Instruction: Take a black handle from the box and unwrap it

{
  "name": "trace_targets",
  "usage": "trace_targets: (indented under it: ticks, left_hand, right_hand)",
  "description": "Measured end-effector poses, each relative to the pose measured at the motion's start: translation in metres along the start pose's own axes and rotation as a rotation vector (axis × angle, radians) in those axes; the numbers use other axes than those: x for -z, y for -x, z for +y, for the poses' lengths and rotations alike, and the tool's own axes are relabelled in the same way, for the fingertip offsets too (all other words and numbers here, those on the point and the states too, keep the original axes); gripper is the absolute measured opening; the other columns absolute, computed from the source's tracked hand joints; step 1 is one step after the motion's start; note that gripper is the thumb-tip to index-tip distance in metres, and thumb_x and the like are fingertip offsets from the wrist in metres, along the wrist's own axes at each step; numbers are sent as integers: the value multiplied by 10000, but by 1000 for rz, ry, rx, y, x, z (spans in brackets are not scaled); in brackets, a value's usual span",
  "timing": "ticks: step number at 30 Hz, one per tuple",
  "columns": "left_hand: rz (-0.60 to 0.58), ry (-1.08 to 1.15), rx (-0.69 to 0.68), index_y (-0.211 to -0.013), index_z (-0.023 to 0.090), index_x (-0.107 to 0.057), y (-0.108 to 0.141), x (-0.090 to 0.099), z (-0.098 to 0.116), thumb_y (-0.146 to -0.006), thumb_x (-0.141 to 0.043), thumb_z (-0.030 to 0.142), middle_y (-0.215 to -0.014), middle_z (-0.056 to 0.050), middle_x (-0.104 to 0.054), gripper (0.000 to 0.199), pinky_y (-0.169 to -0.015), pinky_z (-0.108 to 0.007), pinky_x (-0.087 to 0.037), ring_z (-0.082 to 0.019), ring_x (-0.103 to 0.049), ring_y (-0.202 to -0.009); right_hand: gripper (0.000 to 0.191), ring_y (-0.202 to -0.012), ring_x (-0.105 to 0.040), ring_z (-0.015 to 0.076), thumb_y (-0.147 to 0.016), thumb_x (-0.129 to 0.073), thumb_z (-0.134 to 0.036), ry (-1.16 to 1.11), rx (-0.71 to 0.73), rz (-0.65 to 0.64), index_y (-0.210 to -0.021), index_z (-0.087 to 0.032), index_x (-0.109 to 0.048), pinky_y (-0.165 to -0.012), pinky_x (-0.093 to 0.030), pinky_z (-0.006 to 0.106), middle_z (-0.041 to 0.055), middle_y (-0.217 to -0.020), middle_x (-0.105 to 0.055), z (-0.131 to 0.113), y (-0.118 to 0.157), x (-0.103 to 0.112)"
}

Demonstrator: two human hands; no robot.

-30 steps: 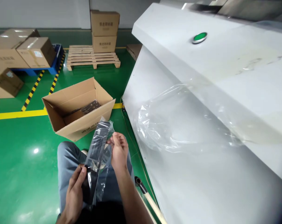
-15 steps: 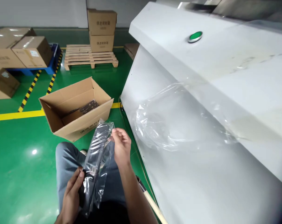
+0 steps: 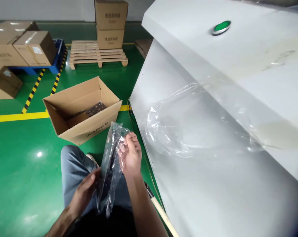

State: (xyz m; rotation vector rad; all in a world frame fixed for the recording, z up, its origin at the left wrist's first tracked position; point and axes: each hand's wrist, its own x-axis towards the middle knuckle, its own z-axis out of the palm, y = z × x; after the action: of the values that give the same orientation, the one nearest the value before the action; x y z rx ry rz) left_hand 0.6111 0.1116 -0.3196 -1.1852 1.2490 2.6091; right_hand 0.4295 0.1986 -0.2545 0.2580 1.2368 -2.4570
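Note:
Over my lap is a clear plastic bag with a long dark flat part inside; the part's exact kind does not show. My left hand grips the lower left side of the bagged part, its fingers partly hidden behind it. Near the upper right edge, my right hand is closed on the bag's film, fingers curled. Just beyond the bag stands an open cardboard box with several dark wrapped pieces lying inside.
A white machine housing with a green button fills the right side. Loose clear plastic film hangs against it. A pale wooden handle leans by my right forearm. Behind are a wooden pallet and stacked cartons.
The bagged part has turned more edge-on and shifted slightly right. My right hand has gone from pinching the bag's edge to curling around its film. My left hand has moved up and right with it.

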Motion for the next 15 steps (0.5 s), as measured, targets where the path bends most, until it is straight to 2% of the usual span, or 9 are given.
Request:
trace_targets:
  ticks: [3,6,10,13,15]
  left_hand:
    - [-63,-120,-141,-1300,275,-768,-3,-12,7,-753,-899,728,-1319,-91,-792,722,-1105,-413,-566,-320,-702,-1259]
    - [-12,-215,-223,-1239,273,-760,-5,-27,15,-765,-907,686,-1263,-68,-800,646,-938,-354,-600,-277,-725,-1115]
    - [142,-189,-191,-1093,226,-825,-3,-37,24,-663,-909,771,-1165,-76,-827,699,-1012,-352,-580,-299,-716,-1164]
    - [234,-175,-170,-1019,213,-838,2,-31,29,-610,-916,800,-1109,-83,-839,719,-985,-368,-592,-319,-723,-1133]
    - [248,-160,-172,-977,211,-830,3,-25,32,-590,-929,797,-1093,-85,-839,709,-981,-383,-597,-334,-726,-1125]
  right_hand:
    - [553,-484,-319,41,-724,-942,-615,21,-19,-47,-936,-279,-558,-391,-253,175,-118,-691,-430,-1,10,-11]
    - [596,-460,-265,42,-702,-939,-690,29,-21,-57,-945,-280,-581,-370,-245,177,-136,-631,-373,-3,14,-17]
    - [597,-464,-252,41,-708,-940,-680,59,48,-11,-1038,-274,-651,-360,-224,186,-133,-648,-372,-11,5,-6]
    - [542,-479,-266,47,-751,-938,-592,87,90,31,-1107,-273,-685,-381,-240,188,-129,-651,-371,-16,-10,9]
    - [536,-490,-306,53,-772,-926,-567,115,90,48,-1156,-275,-694,-407,-298,191,-127,-650,-391,-16,-19,17]
